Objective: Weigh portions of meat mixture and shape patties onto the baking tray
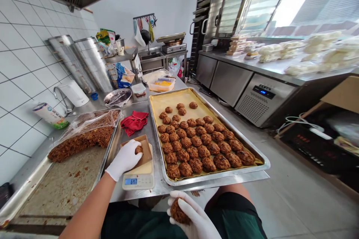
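Both of my hands wear white gloves. My left hand (125, 158) rests over the brown paper on a small white scale (139, 176), its fingers closed on a small brown lump of mixture (138, 149). The scale's display reads 647. Below the counter's front edge, my right hand (193, 218) is wrapped around a round brown ball (178, 213) of the same mixture. To the right of the scale lies a large metal tray (246, 142) lined with yellow paper and filled with several rows of brown balls (196, 142). To the left, another tray (60, 186) holds the loose brown mixture (84, 138) under plastic film.
A red cloth (134, 121) lies behind the scale. Further back are a foil-covered bowl (117, 98), plastic containers (162, 84), a sink (151, 59) and a tap (60, 97). A steel counter (252, 78) with packed goods runs along the right, across a floor aisle (280, 179).
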